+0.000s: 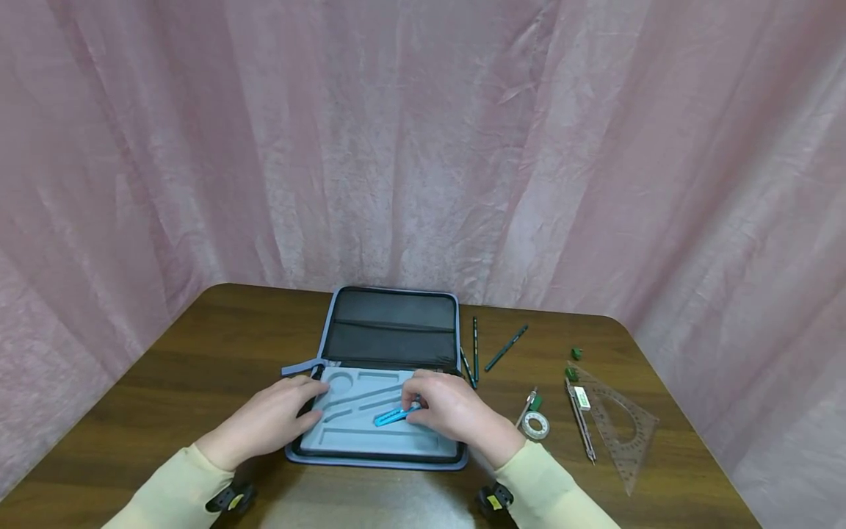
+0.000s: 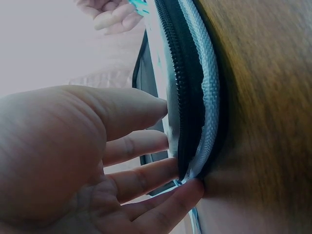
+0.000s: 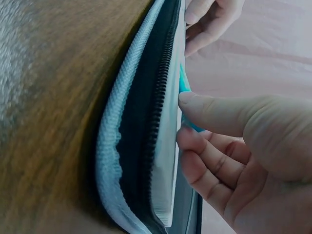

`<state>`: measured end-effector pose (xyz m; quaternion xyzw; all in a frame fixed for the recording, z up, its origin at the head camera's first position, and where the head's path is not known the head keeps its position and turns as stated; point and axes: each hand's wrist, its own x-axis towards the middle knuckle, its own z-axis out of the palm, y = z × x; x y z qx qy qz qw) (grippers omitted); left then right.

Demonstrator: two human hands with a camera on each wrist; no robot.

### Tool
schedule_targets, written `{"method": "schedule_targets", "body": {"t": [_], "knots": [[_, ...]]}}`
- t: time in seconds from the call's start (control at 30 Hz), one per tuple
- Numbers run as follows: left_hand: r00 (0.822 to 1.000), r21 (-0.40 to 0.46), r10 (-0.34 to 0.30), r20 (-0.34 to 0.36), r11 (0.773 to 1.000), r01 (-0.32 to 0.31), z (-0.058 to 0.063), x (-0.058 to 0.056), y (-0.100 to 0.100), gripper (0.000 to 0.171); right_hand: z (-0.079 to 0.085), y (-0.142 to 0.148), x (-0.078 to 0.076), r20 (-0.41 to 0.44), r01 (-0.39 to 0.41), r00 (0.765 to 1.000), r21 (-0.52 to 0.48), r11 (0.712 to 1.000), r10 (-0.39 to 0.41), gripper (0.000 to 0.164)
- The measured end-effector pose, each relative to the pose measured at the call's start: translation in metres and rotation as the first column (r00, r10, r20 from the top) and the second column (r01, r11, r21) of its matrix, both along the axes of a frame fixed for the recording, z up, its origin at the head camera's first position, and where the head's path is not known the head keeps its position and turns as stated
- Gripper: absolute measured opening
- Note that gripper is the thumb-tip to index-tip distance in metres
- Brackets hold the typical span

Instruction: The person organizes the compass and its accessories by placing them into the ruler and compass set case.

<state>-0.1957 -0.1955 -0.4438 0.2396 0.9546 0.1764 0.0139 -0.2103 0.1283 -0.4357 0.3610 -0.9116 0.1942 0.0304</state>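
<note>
An open zip case [image 1: 390, 294] lies on the table, with a pale grey moulded tray [image 1: 337, 441] in its near half. My right hand [image 1: 446, 404] is over the tray and pinches a slim bright-blue utility knife [image 1: 390, 417] between thumb and fingers. In the right wrist view, the blue utility knife [image 3: 184, 83] shows beside the thumb, low at the tray's surface; part of it is hidden by the fingers. My left hand [image 1: 274, 419] touches the left edge of the case, its fingers [image 2: 141, 180] fairly straight along the zip and its thumb at the tray's rim.
Right of the case lie several dark green pencils [image 1: 507, 347], a white tape roll [image 1: 534, 425], a metal compass [image 1: 581, 422], an eraser [image 1: 581, 398], a small green piece [image 1: 577, 353] and a clear set square [image 1: 628, 441]. A pink curtain [image 1: 423, 147] hangs behind the table.
</note>
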Motion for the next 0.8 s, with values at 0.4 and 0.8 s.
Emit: {"method": "schedule_targets", "body": {"t": [0.4, 0.8], "knots": [[1.000, -0.002, 0.008, 0.001, 1.000, -0.008, -0.0007, 0.0002, -0.0001, 0.041, 0.0004, 0.0004, 0.0015, -0.022, 0.002, 1.000, 0.016, 1.000, -0.002, 0.018], [1.000, 0.007, 0.002, -0.019, 1.000, -0.001, -0.0015, 0.0006, -0.0004, 0.039, -0.0007, -0.0056, 0.0029, -0.107, 0.076, 0.992, 0.063, 0.995, -0.069, 0.025]]}}
